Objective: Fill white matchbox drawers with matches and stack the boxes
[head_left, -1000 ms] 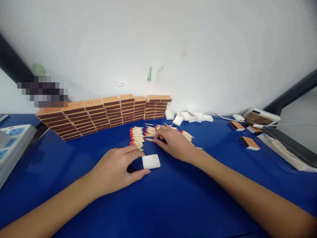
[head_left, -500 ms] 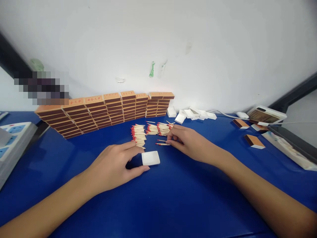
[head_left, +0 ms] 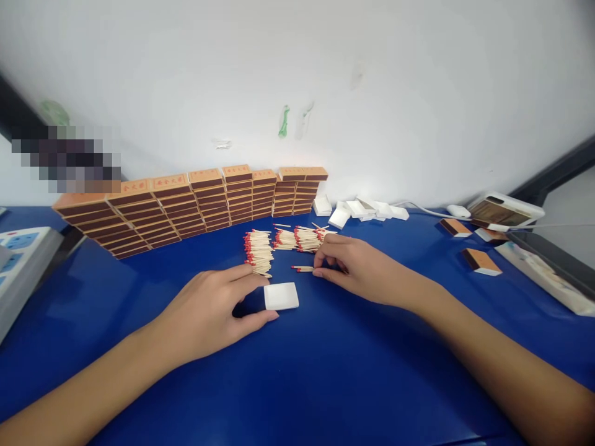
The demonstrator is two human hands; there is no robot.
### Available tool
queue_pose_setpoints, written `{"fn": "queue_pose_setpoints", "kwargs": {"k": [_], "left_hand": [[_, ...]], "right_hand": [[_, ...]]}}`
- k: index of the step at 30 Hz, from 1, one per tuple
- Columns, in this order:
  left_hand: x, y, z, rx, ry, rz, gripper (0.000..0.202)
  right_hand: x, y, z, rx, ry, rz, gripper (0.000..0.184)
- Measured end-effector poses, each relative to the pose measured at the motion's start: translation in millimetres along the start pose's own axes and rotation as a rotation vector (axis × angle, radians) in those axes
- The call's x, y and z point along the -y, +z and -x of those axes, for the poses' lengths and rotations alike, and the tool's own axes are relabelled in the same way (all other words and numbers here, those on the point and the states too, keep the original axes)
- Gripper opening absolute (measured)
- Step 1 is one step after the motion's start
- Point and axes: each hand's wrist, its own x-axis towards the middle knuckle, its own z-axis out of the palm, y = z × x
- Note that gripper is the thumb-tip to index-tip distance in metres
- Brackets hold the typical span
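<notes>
A small white matchbox tray (head_left: 281, 297) lies open side up on the blue table. My left hand (head_left: 220, 297) rests at its left end, thumb and fingers spread to either side of the tray without visibly gripping it. My right hand (head_left: 346, 266) is closed in a pinch on a few red-tipped matches (head_left: 302, 269), their heads pointing left. Behind the hands lie a left pile of matches (head_left: 258, 251), a small middle pile (head_left: 284, 239) and a right pile (head_left: 307, 239), partly hidden by my right fingers.
Stacked matchboxes (head_left: 204, 201) form a row along the wall. More white trays (head_left: 367, 209) lie at the back. To the right are loose matchboxes (head_left: 482, 261), a white device with a cable (head_left: 506, 212) and a flat packet (head_left: 543, 275). A power strip (head_left: 23, 260) stands at left.
The matches at my right fingertips were spread apart and now lie close together. My left hand and the tray keep their places; the camera view has shifted slightly.
</notes>
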Motion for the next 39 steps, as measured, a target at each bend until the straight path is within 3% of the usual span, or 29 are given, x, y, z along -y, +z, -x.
{"fn": "queue_pose_setpoints", "kwargs": {"k": [9,14,21,26,29,32,39], "left_hand": [[1,1.6,1,0.000,0.017,-0.020,0.035],[0,2.8,0,-0.014,0.008,-0.006,0.033],[-5,1.9,-1,-0.016,0.019,0.000,0.030],[-6,0.7,-1,-0.018,0.032,0.003,0.028],[-5,-0.1,1,-0.023,0.027,-0.003,0.029],[-3,-0.2,3,-0.026,0.028,-0.016,0.030],[-3,1.0,2,-0.010,0.032,-0.011,0.029]], "right_hand": [[4,3,2,0.022,-0.011,-0.007,0.014],[27,5,5,-0.046,-0.064,-0.032,0.014],[59,15,8,0.018,-0.106,0.050,0.008],[48,16,3,-0.001,-0.069,-0.095,0.008],[30,16,-3,-0.085,0.019,-0.036,0.009],[16,16,-8,-0.068,0.083,0.048,0.010],[23,18,-20,-0.032,0.097,0.120,0.011]]}}
